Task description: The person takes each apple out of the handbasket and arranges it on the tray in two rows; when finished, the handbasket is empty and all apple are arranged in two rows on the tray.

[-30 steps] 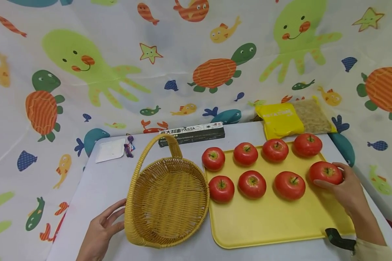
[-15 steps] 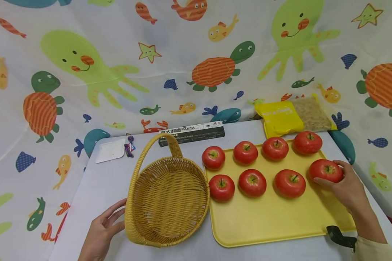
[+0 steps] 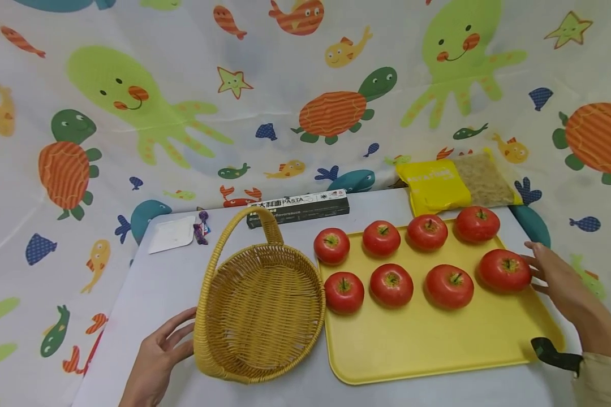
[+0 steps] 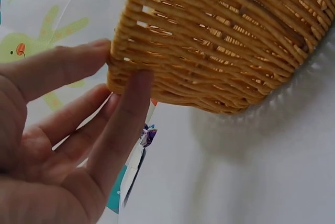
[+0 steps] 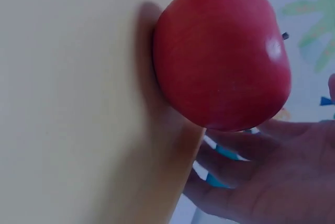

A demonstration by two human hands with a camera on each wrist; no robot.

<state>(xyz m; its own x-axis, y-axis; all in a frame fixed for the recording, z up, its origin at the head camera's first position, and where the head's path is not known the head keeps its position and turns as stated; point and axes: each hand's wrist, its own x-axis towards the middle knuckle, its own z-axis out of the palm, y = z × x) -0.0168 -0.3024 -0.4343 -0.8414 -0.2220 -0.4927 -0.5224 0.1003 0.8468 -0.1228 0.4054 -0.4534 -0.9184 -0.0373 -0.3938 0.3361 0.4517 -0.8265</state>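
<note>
A yellow-brown wicker basket [image 3: 272,316] with an arched handle stands left of centre, nothing in it. My left hand [image 3: 159,349] is at its left side, fingers extended; in the left wrist view the fingertips meet the woven wall [image 4: 209,51]. Several red apples lie in two rows on a yellow tray [image 3: 412,345]. Beside the front row's rightmost apple [image 3: 504,270] is my right hand [image 3: 565,285], fingers spread and loosely bent. The right wrist view shows that apple [image 5: 222,56] resting on the tray, with fingertips close to its side and nothing held.
Behind the basket lies a black-and-white pasta box [image 3: 297,209]. A yellow pasta bag [image 3: 438,186] sits behind the tray. At back left are a flat white packet [image 3: 172,234] and small purple-wrapped candies [image 3: 201,229]. A sea-animal patterned cloth [image 3: 265,68] hangs at the back.
My right hand has let go of the front row's rightmost apple and drawn back to the right. That apple stays on the tray. My left hand and the basket have not visibly moved.
</note>
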